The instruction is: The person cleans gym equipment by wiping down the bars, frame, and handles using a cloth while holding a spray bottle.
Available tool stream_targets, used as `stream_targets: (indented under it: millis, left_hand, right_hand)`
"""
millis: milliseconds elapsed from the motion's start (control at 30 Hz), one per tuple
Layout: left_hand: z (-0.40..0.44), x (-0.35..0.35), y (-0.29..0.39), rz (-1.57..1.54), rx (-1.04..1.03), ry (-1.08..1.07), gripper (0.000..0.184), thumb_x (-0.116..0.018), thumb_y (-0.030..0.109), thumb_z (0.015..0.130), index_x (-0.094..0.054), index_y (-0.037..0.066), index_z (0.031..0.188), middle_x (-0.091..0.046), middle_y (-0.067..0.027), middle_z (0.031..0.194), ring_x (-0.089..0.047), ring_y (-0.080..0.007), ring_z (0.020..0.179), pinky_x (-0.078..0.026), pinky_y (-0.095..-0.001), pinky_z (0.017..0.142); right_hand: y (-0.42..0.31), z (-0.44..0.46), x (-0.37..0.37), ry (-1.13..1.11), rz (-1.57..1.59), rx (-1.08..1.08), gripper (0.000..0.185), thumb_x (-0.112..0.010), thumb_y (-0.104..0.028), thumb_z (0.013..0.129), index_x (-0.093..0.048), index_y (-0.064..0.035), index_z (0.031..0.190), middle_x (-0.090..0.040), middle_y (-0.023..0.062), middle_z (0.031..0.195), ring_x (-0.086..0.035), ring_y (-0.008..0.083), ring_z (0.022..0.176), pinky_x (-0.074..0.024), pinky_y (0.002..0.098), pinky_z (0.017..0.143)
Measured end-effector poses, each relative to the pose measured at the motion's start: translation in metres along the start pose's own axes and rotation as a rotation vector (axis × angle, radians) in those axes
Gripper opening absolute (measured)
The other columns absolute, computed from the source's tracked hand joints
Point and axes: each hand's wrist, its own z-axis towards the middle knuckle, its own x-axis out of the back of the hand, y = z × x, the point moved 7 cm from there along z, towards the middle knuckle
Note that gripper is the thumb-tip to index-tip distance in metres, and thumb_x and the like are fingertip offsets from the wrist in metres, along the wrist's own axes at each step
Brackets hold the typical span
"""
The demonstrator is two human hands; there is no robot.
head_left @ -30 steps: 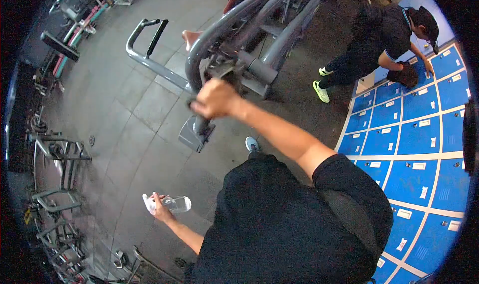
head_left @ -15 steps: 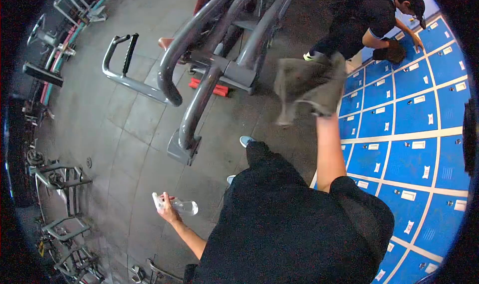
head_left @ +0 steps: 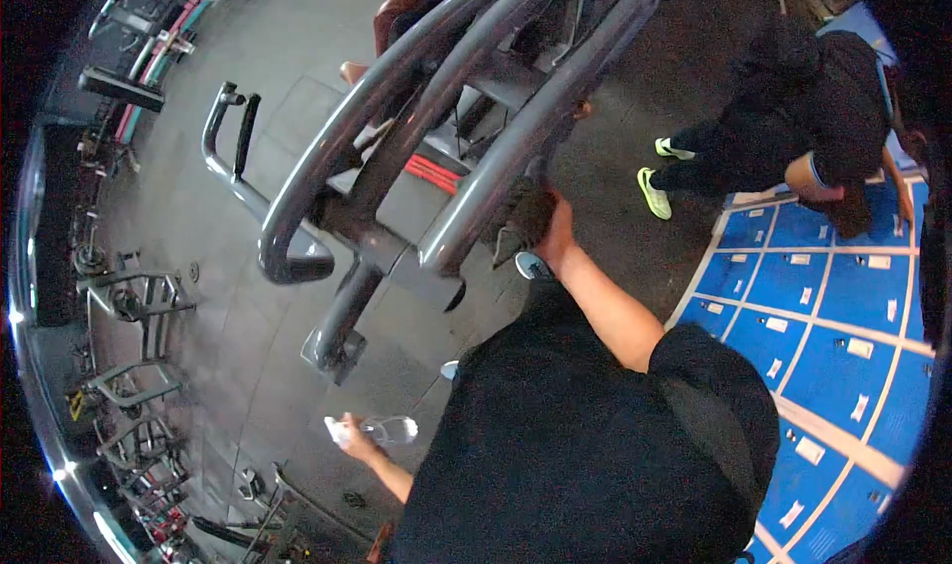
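Note:
My left hand (head_left: 353,439) is closed around a clear spray bottle (head_left: 394,429) with a white spray head, held low over the floor. My right hand (head_left: 560,237) reaches forward with its fingers wrapped round a dark grey cloth (head_left: 520,229). This cloth is beside the lower part of a grey tubular gym machine (head_left: 516,158); whether it touches the frame I cannot tell. Part of the cloth and some fingers are hidden behind the thick tube.
Blue lockers (head_left: 783,339) line the right side. A co-worker (head_left: 793,118) in dark clothes bends over them, a dark cloth (head_left: 843,211) at one hand. More gym equipment (head_left: 139,306) stands along the left. A red object (head_left: 432,173) shows behind the machine's tubes.
My right hand has swung the cloth from beside the lockers leftward to the machine. The view has turned toward the lockers' side less squarely; the left hand still holds the bottle.

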Motion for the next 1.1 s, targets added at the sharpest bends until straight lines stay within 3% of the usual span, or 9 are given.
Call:
stream_targets:
  millis: [200,267,333,433,533,700,800,900,1100]
  left_hand:
    - [-0.111,-0.064,-0.012,-0.223,0.141,0.011,0.067,-0.075,0.014,0.093,-0.046,-0.003,0.151,-0.066,-0.0049,0.093,-0.061,-0.0155,0.076,-0.052,-0.0333,0.073]
    - [-0.134,-0.079,-0.009,-0.246,0.159,0.033,0.068,-0.075,0.013,0.093,-0.045,-0.004,0.151,-0.065,-0.0051,0.094,-0.061,-0.0158,0.076,-0.052,-0.0331,0.073]
    - [-0.148,-0.090,-0.008,-0.265,0.171,-0.053,0.070,-0.075,0.011,0.093,-0.042,-0.004,0.153,-0.063,-0.0055,0.094,-0.062,-0.0161,0.076,-0.053,-0.0328,0.073]
    - [-0.162,-0.086,0.005,-0.206,0.222,-0.043,0.073,-0.074,0.010,0.093,-0.038,-0.003,0.155,-0.062,-0.0062,0.094,-0.062,-0.0165,0.076,-0.054,-0.0323,0.072]
    - [-0.162,-0.089,0.010,-0.214,0.223,-0.030,0.074,-0.074,0.009,0.093,-0.037,-0.003,0.156,-0.063,-0.0065,0.095,-0.062,-0.0166,0.076,-0.054,-0.0326,0.071]
    - [-0.164,-0.085,0.013,-0.208,0.210,-0.005,0.075,-0.074,0.009,0.093,-0.036,-0.002,0.156,-0.063,-0.0064,0.095,-0.062,-0.0161,0.075,-0.056,-0.0333,0.068]
    - [-0.166,-0.087,0.011,-0.237,0.230,0.007,0.075,-0.075,0.009,0.093,-0.036,-0.002,0.157,-0.062,-0.0063,0.094,-0.062,-0.0163,0.075,-0.055,-0.0332,0.068]
    - [-0.161,-0.092,0.025,-0.242,0.233,-0.017,0.076,-0.075,0.008,0.093,-0.035,-0.002,0.157,-0.062,-0.0058,0.094,-0.063,-0.0165,0.075,-0.055,-0.0329,0.069]
    - [-0.164,-0.097,0.028,-0.242,0.234,0.012,0.073,-0.074,0.007,0.094,-0.038,-0.003,0.156,-0.063,-0.0061,0.097,-0.064,-0.0173,0.074,-0.053,-0.0327,0.070]
  right_hand:
    - [-0.014,0.080,-0.068,-0.091,-1.802,0.984,0.041,-0.056,-0.021,0.103,-0.056,0.0047,0.134,-0.059,0.0238,0.137,-0.053,0.0391,0.132,-0.0381,0.0521,0.114]
    - [-0.029,0.064,-0.164,-0.401,-1.660,1.411,0.057,-0.057,-0.018,0.098,-0.040,0.0056,0.147,-0.022,0.0254,0.167,-0.024,0.0417,0.154,-0.0213,0.0534,0.125]
    - [-0.039,0.092,-0.188,-0.126,-1.849,1.590,0.062,-0.055,-0.016,0.096,-0.037,0.0078,0.151,-0.021,0.0278,0.167,-0.019,0.0474,0.155,-0.0185,0.0562,0.126]
    - [-0.064,0.117,-0.203,0.311,-2.126,1.386,0.055,-0.058,-0.016,0.095,-0.050,0.0101,0.143,-0.040,0.0312,0.155,-0.028,0.0481,0.152,-0.0233,0.0565,0.125]
    - [-0.051,0.139,-0.195,0.235,-2.298,1.307,0.052,-0.054,-0.017,0.096,-0.053,0.0061,0.143,-0.043,0.0294,0.153,-0.031,0.0497,0.148,-0.0238,0.0573,0.125]
    - [-0.055,0.179,-0.215,-0.055,-1.403,1.146,0.053,-0.064,-0.048,0.094,-0.066,-0.0001,0.118,-0.068,0.0261,0.114,-0.059,0.0418,0.120,-0.0437,0.0507,0.104]
    - [-0.051,0.166,-0.221,-0.091,-1.617,0.847,0.046,-0.054,-0.022,0.100,-0.053,0.0047,0.138,-0.051,0.0295,0.145,-0.047,0.0473,0.131,-0.0356,0.0535,0.115]
    - [-0.047,0.152,-0.192,0.065,-1.843,1.379,0.045,-0.045,-0.011,0.102,-0.046,0.0087,0.143,-0.039,0.0282,0.157,-0.040,0.0501,0.141,-0.0298,0.0531,0.122]
    - [-0.043,0.132,-0.173,0.159,-2.020,1.462,0.048,-0.051,-0.011,0.098,-0.047,0.0086,0.142,-0.042,0.0299,0.152,-0.037,0.0465,0.145,-0.0277,0.0587,0.122]
